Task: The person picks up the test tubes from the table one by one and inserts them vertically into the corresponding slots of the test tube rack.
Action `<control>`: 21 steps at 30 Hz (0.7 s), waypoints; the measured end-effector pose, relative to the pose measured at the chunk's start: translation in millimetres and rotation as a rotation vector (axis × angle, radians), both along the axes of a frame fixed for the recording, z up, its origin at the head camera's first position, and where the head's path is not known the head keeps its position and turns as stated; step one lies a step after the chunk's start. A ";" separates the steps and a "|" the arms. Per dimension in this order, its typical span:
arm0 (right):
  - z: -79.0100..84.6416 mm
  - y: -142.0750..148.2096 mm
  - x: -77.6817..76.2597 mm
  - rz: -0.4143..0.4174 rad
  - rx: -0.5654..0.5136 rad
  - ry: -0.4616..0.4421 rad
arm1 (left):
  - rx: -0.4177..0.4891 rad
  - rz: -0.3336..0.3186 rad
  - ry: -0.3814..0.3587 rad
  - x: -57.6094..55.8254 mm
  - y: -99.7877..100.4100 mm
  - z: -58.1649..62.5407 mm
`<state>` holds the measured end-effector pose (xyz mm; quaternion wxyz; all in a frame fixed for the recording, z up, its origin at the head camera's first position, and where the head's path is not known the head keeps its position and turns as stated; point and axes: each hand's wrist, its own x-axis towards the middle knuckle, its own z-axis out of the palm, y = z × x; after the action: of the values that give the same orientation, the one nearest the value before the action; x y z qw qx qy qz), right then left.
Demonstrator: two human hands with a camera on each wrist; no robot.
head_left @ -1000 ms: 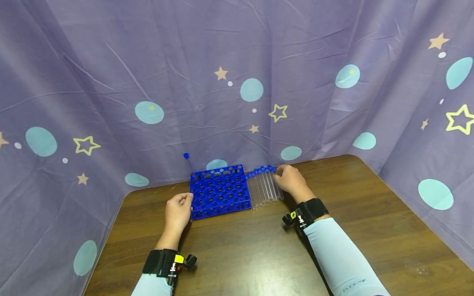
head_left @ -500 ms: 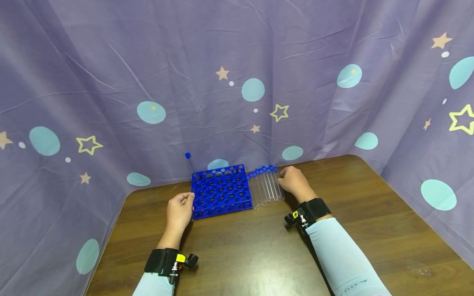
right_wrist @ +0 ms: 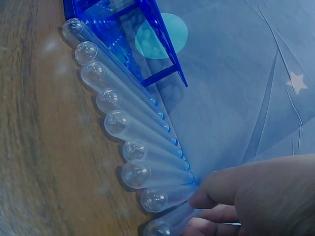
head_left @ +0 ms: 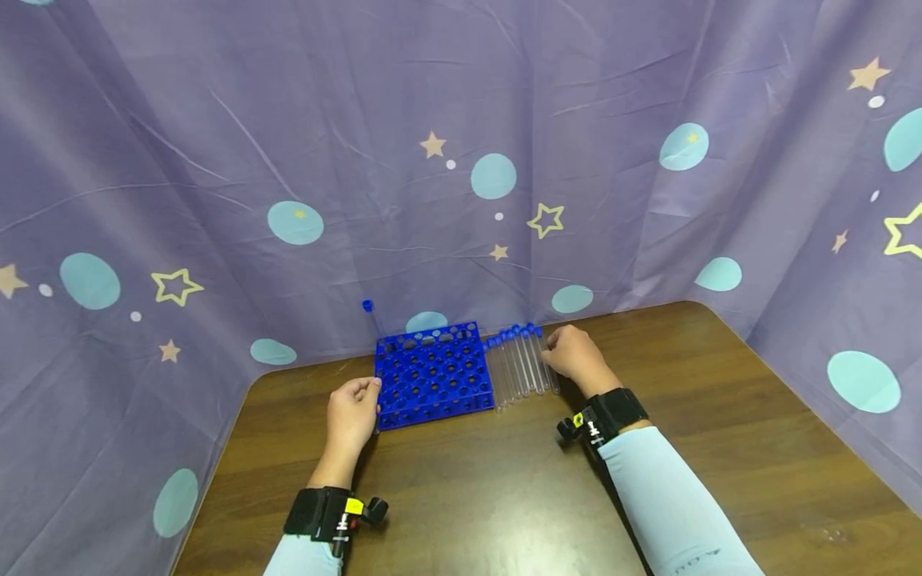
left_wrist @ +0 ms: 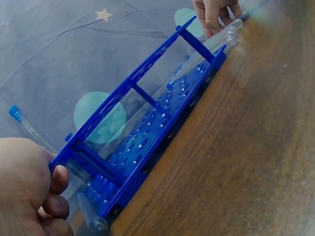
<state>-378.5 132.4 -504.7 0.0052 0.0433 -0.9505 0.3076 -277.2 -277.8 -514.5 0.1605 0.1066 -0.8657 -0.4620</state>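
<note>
At the left end of the blue test tube rack (head_left: pixel 435 412) is my left hand (head_left: pixel 351 418), its thumb and curled fingers gripping the rack's edge. A blue-capped test tube (left_wrist: pixel 30 129) slants at that end, its round bottom low by the rack. Whether it passes through a hole or beside the rack is unclear. Right of the rack lies a row of several clear test tubes (head_left: pixel 517 364), blue caps toward the curtain. My right hand (head_left: pixel 574 354) pinches the rightmost tube (right_wrist: pixel 170 220) between thumb and fingers; they partly hide it.
The wooden table (head_left: pixel 468 496) meets a purple patterned curtain (head_left: pixel 403 200) close behind the rack and tubes. A small transparent object (head_left: pixel 834 534) lies near the table's right side. Both wrists carry black straps with small cameras.
The head view has shifted slightly. Both hands, the rack and the tubes keep practically the same places relative to one another.
</note>
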 end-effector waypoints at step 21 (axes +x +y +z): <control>4.8 1.1 4.8 -0.014 0.068 -0.019 | -0.020 0.002 0.004 1.1 0.4 2.7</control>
<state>-373.7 133.5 -499.9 -0.0029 0.0338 -0.9608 0.2752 -276.1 -277.4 -511.9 0.1637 0.1049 -0.8699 -0.4533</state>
